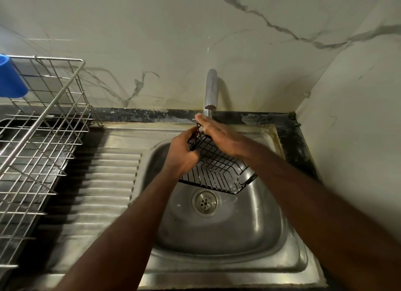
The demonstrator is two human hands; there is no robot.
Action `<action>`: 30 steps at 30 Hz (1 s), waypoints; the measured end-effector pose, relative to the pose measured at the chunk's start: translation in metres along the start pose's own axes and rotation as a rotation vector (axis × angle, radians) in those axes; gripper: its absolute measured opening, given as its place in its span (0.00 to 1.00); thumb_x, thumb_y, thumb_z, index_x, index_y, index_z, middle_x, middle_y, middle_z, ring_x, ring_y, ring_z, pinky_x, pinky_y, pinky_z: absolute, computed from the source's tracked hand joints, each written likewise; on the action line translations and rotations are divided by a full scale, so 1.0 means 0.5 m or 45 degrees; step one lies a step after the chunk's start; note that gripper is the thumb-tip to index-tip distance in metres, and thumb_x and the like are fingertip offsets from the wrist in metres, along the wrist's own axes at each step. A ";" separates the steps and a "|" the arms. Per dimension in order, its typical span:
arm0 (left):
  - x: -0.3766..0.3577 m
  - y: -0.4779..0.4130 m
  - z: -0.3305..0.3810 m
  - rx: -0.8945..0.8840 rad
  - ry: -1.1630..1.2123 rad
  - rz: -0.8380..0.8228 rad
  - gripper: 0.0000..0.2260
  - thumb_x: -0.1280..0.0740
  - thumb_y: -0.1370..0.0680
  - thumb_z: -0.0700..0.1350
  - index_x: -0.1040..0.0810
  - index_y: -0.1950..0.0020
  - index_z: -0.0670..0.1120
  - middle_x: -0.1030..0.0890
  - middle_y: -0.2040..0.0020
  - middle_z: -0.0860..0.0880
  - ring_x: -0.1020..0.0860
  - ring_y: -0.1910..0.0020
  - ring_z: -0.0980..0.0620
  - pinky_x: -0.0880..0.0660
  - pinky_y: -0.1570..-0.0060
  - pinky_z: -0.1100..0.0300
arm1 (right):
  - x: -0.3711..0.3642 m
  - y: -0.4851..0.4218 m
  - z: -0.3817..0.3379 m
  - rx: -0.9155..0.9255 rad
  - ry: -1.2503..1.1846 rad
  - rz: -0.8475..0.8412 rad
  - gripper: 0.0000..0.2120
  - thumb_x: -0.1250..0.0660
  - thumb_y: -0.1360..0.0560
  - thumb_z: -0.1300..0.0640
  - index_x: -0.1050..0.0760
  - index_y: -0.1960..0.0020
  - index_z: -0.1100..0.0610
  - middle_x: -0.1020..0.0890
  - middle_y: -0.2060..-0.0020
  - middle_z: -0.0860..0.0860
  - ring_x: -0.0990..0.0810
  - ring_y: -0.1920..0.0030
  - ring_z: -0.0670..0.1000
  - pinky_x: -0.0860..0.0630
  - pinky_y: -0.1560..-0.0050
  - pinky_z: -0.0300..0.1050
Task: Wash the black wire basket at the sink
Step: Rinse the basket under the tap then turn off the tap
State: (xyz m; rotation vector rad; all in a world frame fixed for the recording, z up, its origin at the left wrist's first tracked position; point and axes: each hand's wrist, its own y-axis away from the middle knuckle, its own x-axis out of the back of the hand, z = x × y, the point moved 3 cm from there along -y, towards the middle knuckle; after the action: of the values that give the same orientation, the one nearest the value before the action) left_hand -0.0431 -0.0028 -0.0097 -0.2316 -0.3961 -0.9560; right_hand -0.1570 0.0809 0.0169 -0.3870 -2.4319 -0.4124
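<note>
While both bare forearms reach in from the near edge, the black wire basket (217, 169) hangs tilted over the far half of the steel sink (217, 236), its far corner raised up toward the tap (211, 91) and its near right end dipping lowest, above the bowl and just beyond the drain (205, 201). The left hand (182, 154) is closed around the basket's raised far-left corner, fingers curled through the wires, so it carries the basket's weight. The right hand (219, 136) lies flat and open-fingered across the top of that same raised end, palm down on the wires, fingertips pointing left and reaching right under the tap's spout. It presses rather than grips. Whether water is running I cannot tell from where I stand.

To the left of the bowl the ribbed draining board (97, 193) slopes away, part of the same steel unit. Further left, on the dark worktop (26, 182), stands a silver wire dish rack (43, 121), tall and well apart from the basket. A blue plastic cup (10, 76) sits at the rack's far left corner, cut off by the edge of view. Behind everything rises a pale marble-look wall (152, 30) with grey veins, and a stained dark strip runs along where the wall meets the sink.
</note>
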 end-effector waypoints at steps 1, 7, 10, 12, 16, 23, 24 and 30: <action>0.003 0.001 0.003 0.012 0.003 0.029 0.30 0.36 0.30 0.29 0.29 0.27 0.41 0.21 0.36 0.49 0.24 0.37 0.56 0.29 0.35 0.65 | 0.007 0.004 0.014 -0.066 -0.018 -0.003 0.24 0.59 0.16 0.45 0.51 0.21 0.49 0.47 0.22 0.49 0.48 0.23 0.49 0.50 0.30 0.43; 0.009 0.001 0.001 0.055 0.051 0.085 0.29 0.38 0.30 0.26 0.28 0.29 0.41 0.22 0.46 0.59 0.24 0.47 0.69 0.31 0.49 0.80 | -0.001 0.011 0.014 -0.150 0.142 0.021 0.26 0.56 0.17 0.43 0.55 0.21 0.50 0.51 0.22 0.48 0.53 0.22 0.49 0.53 0.27 0.47; 0.018 -0.004 -0.013 0.041 0.086 0.115 0.31 0.39 0.32 0.29 0.27 0.29 0.40 0.19 0.40 0.49 0.22 0.41 0.55 0.25 0.40 0.68 | -0.009 0.021 -0.001 0.025 0.222 0.035 0.28 0.54 0.18 0.41 0.55 0.21 0.50 0.53 0.22 0.47 0.55 0.23 0.47 0.54 0.24 0.50; 0.028 0.001 -0.018 0.046 0.109 0.146 0.30 0.39 0.33 0.32 0.26 0.30 0.40 0.18 0.41 0.48 0.21 0.41 0.55 0.24 0.39 0.63 | -0.018 0.036 0.001 0.161 0.292 0.000 0.29 0.52 0.18 0.43 0.56 0.21 0.50 0.53 0.22 0.46 0.56 0.23 0.45 0.54 0.24 0.47; 0.043 0.016 -0.028 0.129 0.129 0.241 0.28 0.36 0.27 0.27 0.29 0.28 0.40 0.21 0.40 0.50 0.24 0.42 0.57 0.28 0.45 0.76 | -0.012 0.038 0.061 0.055 0.247 0.021 0.26 0.53 0.18 0.47 0.52 0.21 0.50 0.48 0.22 0.48 0.51 0.23 0.46 0.51 0.25 0.46; 0.037 0.016 -0.059 0.194 0.220 0.318 0.27 0.36 0.26 0.29 0.29 0.27 0.40 0.21 0.35 0.43 0.23 0.35 0.48 0.27 0.33 0.47 | -0.021 0.006 -0.013 -0.014 0.229 0.110 0.25 0.56 0.17 0.48 0.46 0.22 0.54 0.43 0.23 0.52 0.46 0.23 0.50 0.49 0.25 0.48; 0.036 0.011 -0.064 0.184 0.224 0.327 0.29 0.37 0.28 0.30 0.29 0.27 0.41 0.21 0.34 0.43 0.24 0.34 0.48 0.27 0.33 0.46 | -0.029 0.008 -0.038 0.084 0.219 0.106 0.26 0.55 0.19 0.49 0.46 0.22 0.54 0.43 0.23 0.51 0.47 0.23 0.49 0.50 0.24 0.47; 0.051 0.020 -0.072 0.217 0.282 0.445 0.27 0.36 0.27 0.29 0.29 0.27 0.41 0.22 0.34 0.43 0.24 0.34 0.47 0.26 0.34 0.46 | -0.016 0.031 0.007 0.222 0.547 0.169 0.30 0.48 0.23 0.51 0.47 0.22 0.56 0.42 0.23 0.54 0.45 0.23 0.50 0.52 0.25 0.46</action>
State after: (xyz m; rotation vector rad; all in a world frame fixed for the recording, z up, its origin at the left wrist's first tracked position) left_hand -0.0136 -0.0294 -0.0317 -0.0355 -0.2213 -0.5924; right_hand -0.1470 0.0947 0.0122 -0.3416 -1.9926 -0.1980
